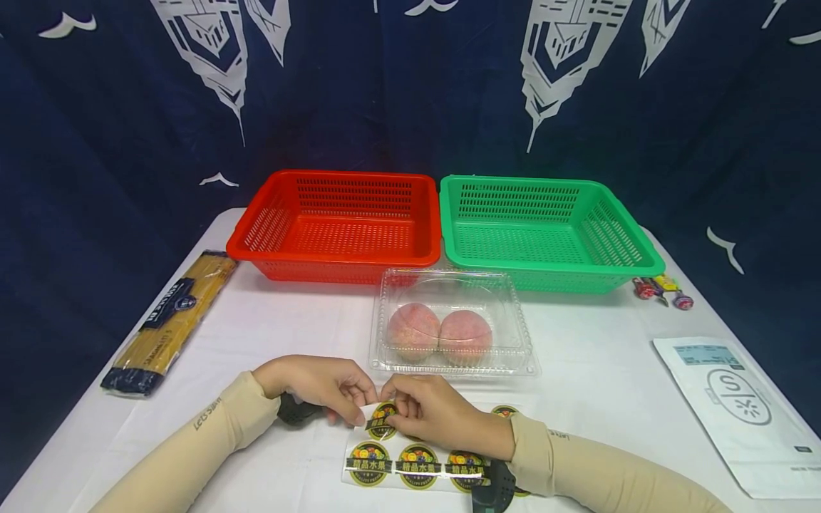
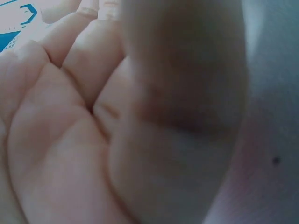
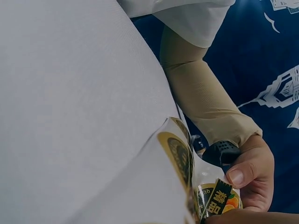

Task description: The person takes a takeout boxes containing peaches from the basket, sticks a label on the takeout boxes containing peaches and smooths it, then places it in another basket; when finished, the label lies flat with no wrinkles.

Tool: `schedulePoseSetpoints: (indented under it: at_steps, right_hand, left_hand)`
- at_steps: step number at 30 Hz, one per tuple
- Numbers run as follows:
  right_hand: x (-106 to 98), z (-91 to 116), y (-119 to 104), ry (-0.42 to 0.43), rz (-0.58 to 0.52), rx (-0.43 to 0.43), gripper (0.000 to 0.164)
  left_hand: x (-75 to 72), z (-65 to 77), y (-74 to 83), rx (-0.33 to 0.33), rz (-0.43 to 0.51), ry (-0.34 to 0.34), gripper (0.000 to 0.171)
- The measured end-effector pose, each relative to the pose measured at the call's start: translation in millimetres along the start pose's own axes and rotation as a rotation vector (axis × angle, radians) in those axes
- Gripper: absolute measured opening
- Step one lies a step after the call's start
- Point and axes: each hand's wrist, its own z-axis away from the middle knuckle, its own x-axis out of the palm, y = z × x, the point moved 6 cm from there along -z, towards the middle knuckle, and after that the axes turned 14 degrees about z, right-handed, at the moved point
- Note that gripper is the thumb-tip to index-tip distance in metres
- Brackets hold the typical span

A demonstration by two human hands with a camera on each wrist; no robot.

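A white sheet of round stickers (image 1: pixel 418 467), black and gold with fruit pictures, lies near the table's front edge with its top-left corner raised. My left hand (image 1: pixel 321 385) pinches that corner between thumb and fingers; the right wrist view shows its thumb (image 3: pixel 240 175) on the sheet beside one sticker (image 3: pixel 219 200). From the other side, my right hand (image 1: pixel 442 417) has its thumb and forefinger at the corner sticker (image 1: pixel 382 420), pinching the sheet there. Whether that sticker's edge has lifted is hidden. The left wrist view holds mostly blurred palm and thumb (image 2: pixel 177 116).
Behind the hands stands a clear plastic box (image 1: pixel 513 313) with two peaches (image 1: pixel 413 331). Red (image 1: pixel 340 271) and green (image 1: pixel 551 280) baskets stand at the back. A spaghetti pack (image 1: pixel 169 320) lies left; a white pouch (image 1: pixel 737 420) and wrapped lollipops (image 1: pixel 663 291) lie right.
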Motion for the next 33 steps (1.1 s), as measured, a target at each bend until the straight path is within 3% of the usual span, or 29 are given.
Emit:
schedulePoseSetpoints:
  at_steps: [24,33]
  right_hand:
    - [-1.4,0.1,-4.8,0.049,0.035,-0.066,0.028]
    - [-3.1,0.5,-6.7,0.021,0.032,-0.057,0.022]
  left_hand:
    - [-0.3,1.0,-1.2,-0.006,-0.005,0.004,0.014]
    - [-4.8,2.4,-0.9,-0.01,-0.021,0.049,0.021]
